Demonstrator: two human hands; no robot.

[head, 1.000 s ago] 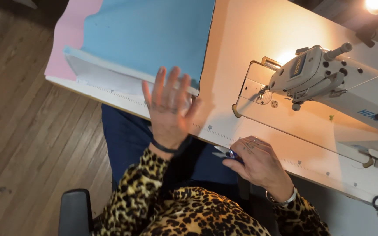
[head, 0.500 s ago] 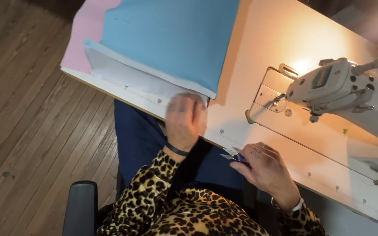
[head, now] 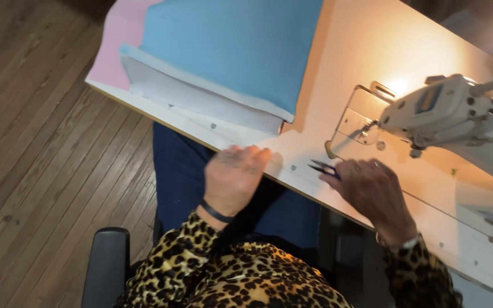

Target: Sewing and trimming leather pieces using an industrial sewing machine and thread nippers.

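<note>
Two hands at worktop [head: 366, 51] edge. I see right hand [head: 372, 191], grip closed on small snips [head: 323, 168]; left hand [head: 235, 177] empty, fingers loose, near blue cloth [head: 229, 51]. Best keep blades pointed away from fingers.

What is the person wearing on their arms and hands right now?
Both arms are covered by long leopard-print sleeves in tan with black spots. The left hand is bare, with a thin dark band around the wrist. The right hand is bare too, with a silvery bracelet or watch at the wrist and what looks like a ring on a finger.
</note>
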